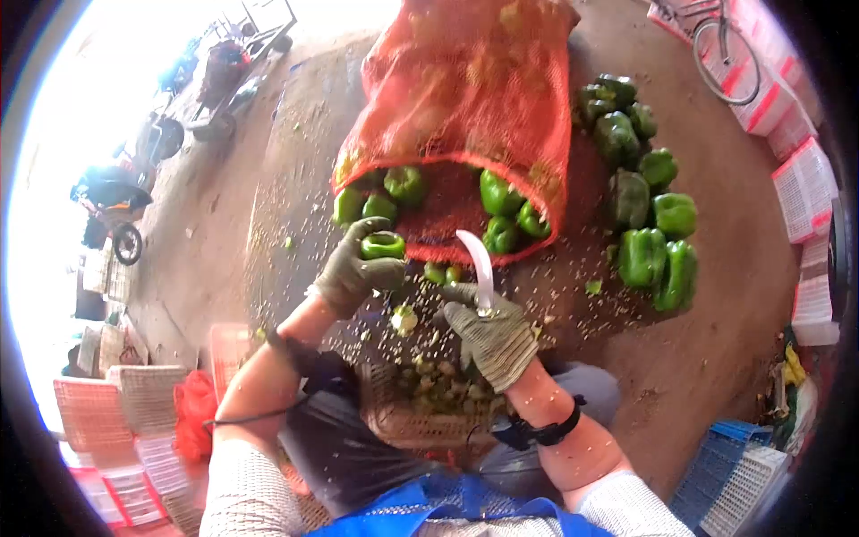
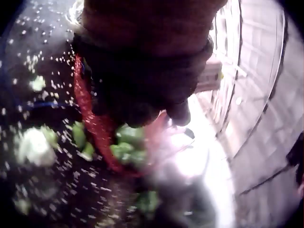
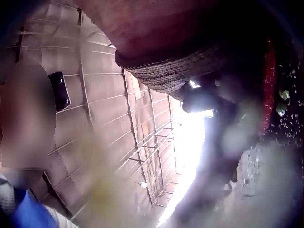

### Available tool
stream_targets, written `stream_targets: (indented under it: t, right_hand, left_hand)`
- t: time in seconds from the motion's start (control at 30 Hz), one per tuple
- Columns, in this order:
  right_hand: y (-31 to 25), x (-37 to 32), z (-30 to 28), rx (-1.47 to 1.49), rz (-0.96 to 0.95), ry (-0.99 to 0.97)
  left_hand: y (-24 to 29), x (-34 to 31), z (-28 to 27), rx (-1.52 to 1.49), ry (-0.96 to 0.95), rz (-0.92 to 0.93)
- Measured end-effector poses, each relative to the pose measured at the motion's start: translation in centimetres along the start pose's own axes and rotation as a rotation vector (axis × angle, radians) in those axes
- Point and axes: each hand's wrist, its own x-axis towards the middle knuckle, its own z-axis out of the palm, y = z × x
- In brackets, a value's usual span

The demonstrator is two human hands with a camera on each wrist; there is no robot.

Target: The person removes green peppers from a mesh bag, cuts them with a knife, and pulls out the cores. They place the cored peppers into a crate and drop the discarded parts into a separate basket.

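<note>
My gloved left hand [image 1: 349, 273] grips a green bell pepper [image 1: 383, 245] in front of the mouth of a red mesh sack [image 1: 465, 98]. A hollow shows in the pepper's upturned end. In my gloved right hand [image 1: 495, 338] is a knife [image 1: 478, 264] with a pale curved blade pointing up and away, apart from the pepper. Green peppers [image 1: 405, 186] lie inside the sack's mouth, with more peppers [image 1: 501, 192] at its right side. In the left wrist view the glove [image 2: 142, 90] is dark; the right wrist view shows mostly the glove's knit cuff [image 3: 156, 71].
Whole green peppers [image 1: 642, 255] lie in a group right of the sack. Pale seeds and a pepper core [image 1: 404, 319] litter the ground. Between the person's legs sits a basket [image 1: 420, 430] of cut-out cores. Plastic crates [image 1: 148, 394] stand left, a blue crate [image 1: 716, 465] lower right.
</note>
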Motion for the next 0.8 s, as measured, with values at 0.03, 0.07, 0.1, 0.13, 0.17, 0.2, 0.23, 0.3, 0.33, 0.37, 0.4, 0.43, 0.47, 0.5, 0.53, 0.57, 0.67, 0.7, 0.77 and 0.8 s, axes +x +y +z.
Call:
stream_targets:
  t: [0.03,0.07,0.1,0.13,0.17,0.2,0.23,0.3,0.33,0.37,0.4,0.43,0.47,0.5,0.53,0.57,0.67,0.7,0.77,0.8]
  right_hand:
    - [-1.4,-0.6,0.3,-0.082,0.022,0.007]
    - [-0.8,-0.5,0.4,-0.259,-0.092,-0.001]
    - [-1.1,-0.7,1.0,-0.172,-0.071,-0.035]
    - [-1.4,-0.9,1.5,-0.092,-0.055,-0.06]
    - [-1.0,-0.9,1.7,-0.204,-0.09,-0.085]
    - [0.0,-0.7,2.1,-0.183,-0.127,-0.102]
    - [1.2,-0.5,2.5,-0.166,-0.165,-0.109]
    - [1.6,-0.6,2.8,-0.268,-0.286,-0.065]
    - [1.5,-0.6,2.8,-0.28,-0.273,-0.08]
    - [1.5,-0.6,2.8,-0.287,-0.258,-0.094]
    - [1.6,-0.5,3.0,-0.288,-0.243,-0.109]
    - [1.8,-0.4,3.3,-0.195,-0.213,-0.111]
    - [2.0,-0.3,3.5,-0.246,-0.217,-0.106]
    - [2.3,-0.2,3.5,-0.297,-0.218,-0.101]
    - [2.7,-0.1,3.7,-0.349,-0.217,-0.098]
    - [3.1,-0.1,3.8,-0.388,-0.224,-0.083]
    - [3.6,0.1,4.8,-0.435,-0.199,-0.055]
    - [3.5,0.0,5.3,-0.402,-0.159,-0.051]
    - [3.3,0.0,6.3,-0.472,-0.156,0.001]
    - [3.4,0.2,6.5,-0.514,-0.159,0.002]
  left_hand:
    - [0.5,-1.9,0.6,-0.058,0.02,0.042]
    - [0.7,-3.8,1.5,-0.116,0.051,0.087]
    - [1.1,-5.2,2.5,-0.108,0.055,0.112]
    - [1.2,-5.8,3.3,-0.136,0.024,0.147]
    - [0.8,-6.1,3.8,-0.135,0.033,0.181]
    - [0.5,-6.0,4.1,-0.137,0.03,0.223]
    - [0.0,-6.0,4.2,-0.181,0.01,0.202]
    - [-0.5,-5.8,4.3,-0.074,-0.032,0.287]
    - [-0.6,-5.7,4.3,-0.016,-0.057,0.326]
    - [-0.5,-5.7,4.3,-0.028,-0.05,0.274]
    - [-0.2,-5.6,4.2,0.152,-0.025,0.303]
    - [0.1,-5.6,4.0,0.334,0.001,0.332]
    - [0.4,-5.6,3.8,0.516,0.026,0.36]
    - [0.5,-5.8,3.8,0.565,0.005,0.363]
    - [0.7,-5.8,3.9,0.554,0.007,0.369]
    - [0.7,-5.9,4.1,0.541,0.01,0.373]
    - [-0.2,-5.5,5.1,0.295,0.085,0.437]
    - [-0.1,-5.4,5.8,0.113,0.139,0.418]
    - [1.4,-5.3,6.8,-0.276,0.213,0.367]
    - [1.6,-4.9,6.7,-0.348,0.264,0.379]
